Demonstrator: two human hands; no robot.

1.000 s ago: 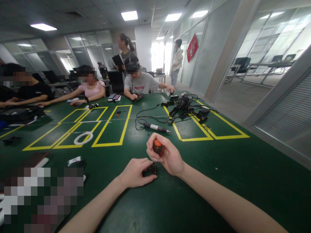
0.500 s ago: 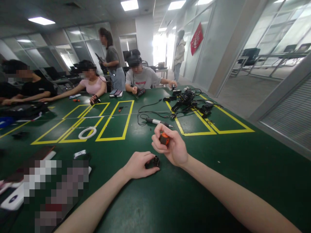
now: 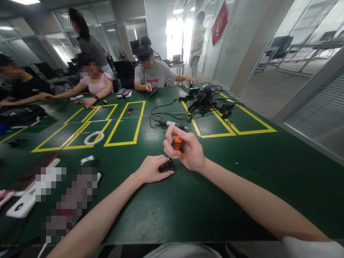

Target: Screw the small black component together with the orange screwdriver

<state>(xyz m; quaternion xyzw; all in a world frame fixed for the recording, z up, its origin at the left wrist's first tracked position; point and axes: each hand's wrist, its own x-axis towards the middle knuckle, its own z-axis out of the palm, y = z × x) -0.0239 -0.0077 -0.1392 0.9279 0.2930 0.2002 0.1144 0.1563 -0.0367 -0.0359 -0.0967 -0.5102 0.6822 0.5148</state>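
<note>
My left hand (image 3: 152, 169) rests on the green table, thumb and fingers closed around a small black part (image 3: 170, 165) that has a short upright stub. Just above and to the right of it, my right hand (image 3: 189, 149) is raised with curled fingers. Held in it is a small orange-and-black block-like piece (image 3: 177, 142); fingers cover some of it, and its exact kind cannot be made out. The two hands are close together but apart.
Beyond my right hand lies a pen-shaped electric screwdriver (image 3: 172, 124) with its cable. Tangled black cables (image 3: 206, 96) sit farther right. A white ring (image 3: 94, 138), yellow tape rectangles (image 3: 120, 144) and a white device (image 3: 23, 206) are at left. Co-workers (image 3: 156, 73) sit across the table.
The view has tipped downward, bringing the table's near edge in. My right hand has turned slightly, showing more of the orange side. My left hand keeps its grip. A standing person has shifted left.
</note>
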